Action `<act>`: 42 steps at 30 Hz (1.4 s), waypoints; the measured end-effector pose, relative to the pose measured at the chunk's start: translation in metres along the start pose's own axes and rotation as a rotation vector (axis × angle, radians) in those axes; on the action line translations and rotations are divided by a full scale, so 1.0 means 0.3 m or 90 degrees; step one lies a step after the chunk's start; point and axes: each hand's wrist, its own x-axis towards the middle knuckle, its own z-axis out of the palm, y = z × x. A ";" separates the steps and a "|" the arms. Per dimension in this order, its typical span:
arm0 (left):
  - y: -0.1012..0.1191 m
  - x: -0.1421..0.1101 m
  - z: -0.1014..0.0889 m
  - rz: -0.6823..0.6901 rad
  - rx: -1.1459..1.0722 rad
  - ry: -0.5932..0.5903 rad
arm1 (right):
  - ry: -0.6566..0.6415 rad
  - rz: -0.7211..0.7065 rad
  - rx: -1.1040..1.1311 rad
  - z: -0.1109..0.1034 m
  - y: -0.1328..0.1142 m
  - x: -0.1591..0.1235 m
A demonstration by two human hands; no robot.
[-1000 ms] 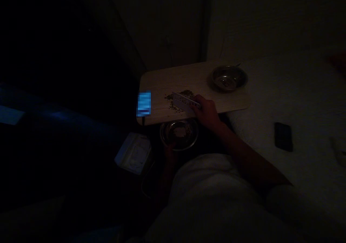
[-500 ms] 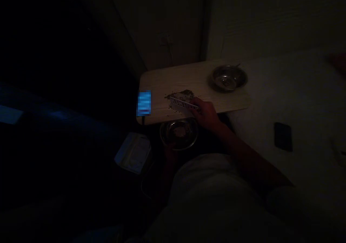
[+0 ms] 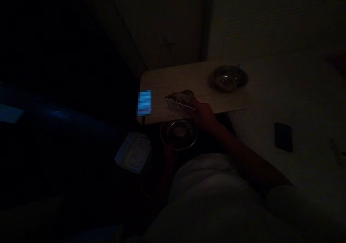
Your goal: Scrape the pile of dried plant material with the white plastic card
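My right hand [image 3: 204,116] is closed on one end of a thin, pale flat piece with a row of dark slots [image 3: 180,106]. The piece stands on edge on the wooden tabletop [image 3: 159,80], against a pile of small dark bits [image 3: 186,92]. Just below the table's near edge is a steel bowl [image 3: 194,142] with some small bits inside. My left hand [image 3: 171,151] grips that bowl's near rim; most of its fingers are lost in the dark.
Another steel bowl [image 3: 243,80] with a utensil handle stands at the table's right end. A blurred bright screen [image 3: 144,102] is at its left end. A pale box [image 3: 135,153] sits lower left. On the light surface at right lies a dark phone-like object [image 3: 283,137].
My right hand has shifted slightly left and toward me with the slotted piece, whose far end has moved down and left. The left hand and bowl stay nearly in place.
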 end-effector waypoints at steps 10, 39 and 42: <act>-0.010 0.008 -0.015 0.019 -0.020 -0.014 | -0.023 0.002 0.003 0.013 -0.021 0.000; -0.005 -0.004 0.004 0.017 -0.016 0.014 | -0.039 -0.021 -0.005 0.037 -0.031 -0.007; -0.022 0.009 -0.005 0.024 -0.003 0.020 | -0.043 -0.023 0.002 0.033 -0.033 -0.007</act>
